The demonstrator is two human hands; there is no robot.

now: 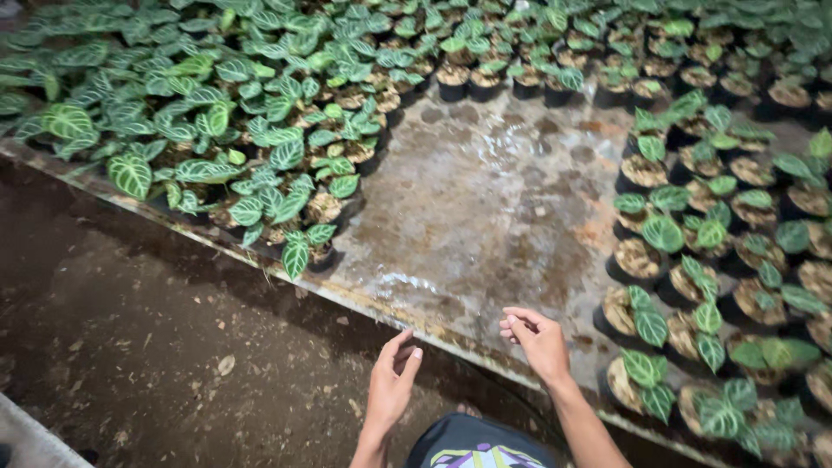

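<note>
My left hand (392, 381) hovers over the front edge of a wet, stained bench top (485, 208), fingers loosely apart and holding nothing. My right hand (537, 340) is a little to its right, fingers curled inward with the fingertips pinched together; nothing visible in it. Nearest to my right hand is a small black pot (620, 317) with a green white-veined seedling, at the left end of a block of similar pots (737, 260). Neither hand touches a pot.
Dense rows of the same veined plants (217, 130) fill the bench's left side and back (555, 61). A dark soil floor (156, 347) lies below the bench's front edge. A pale strip (26, 438) sits at the bottom left corner.
</note>
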